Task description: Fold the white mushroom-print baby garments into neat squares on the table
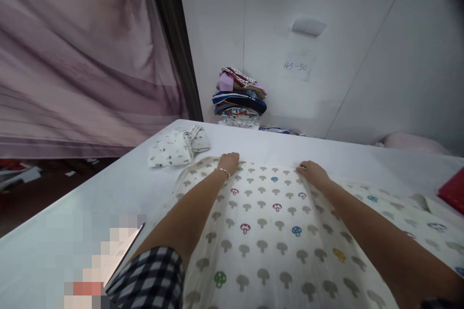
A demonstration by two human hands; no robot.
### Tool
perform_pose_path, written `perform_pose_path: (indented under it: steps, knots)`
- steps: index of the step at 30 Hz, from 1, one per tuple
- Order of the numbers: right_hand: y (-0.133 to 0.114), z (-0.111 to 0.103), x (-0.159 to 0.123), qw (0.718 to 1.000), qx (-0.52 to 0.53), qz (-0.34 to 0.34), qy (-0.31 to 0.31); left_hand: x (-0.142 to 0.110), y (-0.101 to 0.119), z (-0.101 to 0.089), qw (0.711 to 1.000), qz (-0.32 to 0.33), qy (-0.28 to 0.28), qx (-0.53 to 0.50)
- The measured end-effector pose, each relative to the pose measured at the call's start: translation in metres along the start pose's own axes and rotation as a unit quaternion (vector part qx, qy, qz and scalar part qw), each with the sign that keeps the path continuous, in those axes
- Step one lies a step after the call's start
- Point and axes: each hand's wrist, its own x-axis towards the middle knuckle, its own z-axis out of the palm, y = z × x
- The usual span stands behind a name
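Note:
A cream cloth printed with small mushrooms (268,231) lies spread on the white table (90,203). My left hand (229,161) rests on the cloth's far edge, fingers curled down over it. My right hand (312,172) presses on the same far edge a little to the right, its fingers bent against the fabric. A thin bracelet sits on my left wrist. Both forearms reach across the cloth.
A small folded patterned cloth (178,147) lies at the table's far left. A stack of folded clothes (239,97) stands against the white wall behind. A pink curtain (79,58) hangs on the left. A red object (453,190) shows at the right edge.

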Motion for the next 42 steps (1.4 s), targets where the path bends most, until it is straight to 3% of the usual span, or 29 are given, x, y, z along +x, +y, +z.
perform_pose_path:
  steps: [8,17,24,34,42]
  knots:
    - [0.021,-0.01,0.002,0.999,-0.021,0.006,-0.045,0.007,-0.001,-0.015,0.999,-0.015,-0.046,-0.024]
    - [0.022,-0.017,0.015,0.996,-0.027,0.017,-0.084,0.016,0.002,-0.023,0.993,-0.032,-0.107,-0.026]
    - [0.026,-0.026,0.012,0.992,0.026,-0.003,-0.122,0.017,-0.004,-0.026,0.985,-0.052,-0.145,-0.072]
    - [0.031,-0.024,0.009,0.993,0.038,-0.026,-0.11,0.017,-0.004,-0.028,0.991,-0.059,-0.092,-0.082]
    - [0.03,-0.036,0.013,0.999,0.011,0.026,-0.028,0.02,-0.007,-0.031,0.995,-0.078,-0.024,-0.052]
